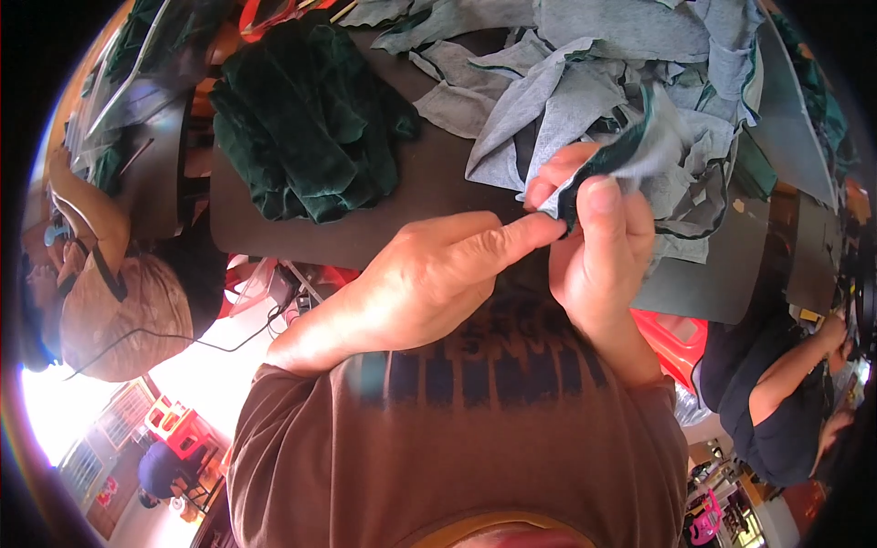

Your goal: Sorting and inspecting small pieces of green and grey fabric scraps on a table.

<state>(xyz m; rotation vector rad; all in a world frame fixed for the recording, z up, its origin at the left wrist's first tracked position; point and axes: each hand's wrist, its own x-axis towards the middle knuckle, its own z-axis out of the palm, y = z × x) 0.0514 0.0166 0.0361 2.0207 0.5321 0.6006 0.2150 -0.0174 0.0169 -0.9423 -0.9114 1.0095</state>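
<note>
Both hands meet just past the near edge of the dark table, on a piece of fabric [623, 153] that is grey on one face and dark green on the other. My left hand [438, 274] reaches in with its forefinger stretched to the fabric's near end, pinching it there. My right hand [601, 239], thumb up, grips the same end from the right side. The free part of the piece rises away from me and is smeared by motion. Right behind it lies a loose heap of grey fabric pieces [539, 96] with dark green edges.
A folded pile of dark green fabric [306, 123] sits on the left of the table [448, 183]. One person [128, 310] works at the far left, another [767, 393] at the right. A red stool [671, 342] stands under the table's right side; a dark cable [228, 349] hangs at left.
</note>
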